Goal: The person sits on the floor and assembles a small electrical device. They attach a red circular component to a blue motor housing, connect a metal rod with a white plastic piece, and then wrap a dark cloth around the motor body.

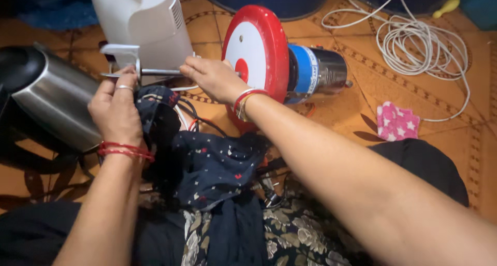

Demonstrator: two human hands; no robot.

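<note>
Left-hand fingers point(120, 84) are curled closed around a dark navy patterned cloth point(207, 162), bunched up against a thin metal shaft point(158, 72) that projects sideways from the white plastic appliance housing point(142, 25); a ring shows on one finger and red threads circle the wrist. The left hand point(115, 113) sits directly under a small grey metal bracket point(121, 51) on the housing. Right-hand fingers point(192, 67) are pinched shut at the free end of the same shaft, thumb hidden, so the exact contact cannot be confirmed; the right hand point(215, 79) wears red and white bangles at the wrist. Judged step: wiping or steadying the shaft, with the cloth hand working the shaft while the other holds its end. Next move would call for a firm hold at the tip while the cloth travels along the metal, keeping fabric out of the bracket. Just behind the right hand stands a red-and-white disc point(257, 51) on edge, joined to a blue-and-silver cylindrical motor body point(318, 72). To the left lies a stainless steel kettle point(54, 97) on its side. Thin wires point(189, 116) run beneath the cloth into the person's lap. Further out on the orange patterned floor point(362, 100): a coiled white cable point(419, 43) and a pink star-printed cloth point(396, 122), both well apart from the hands.
</note>
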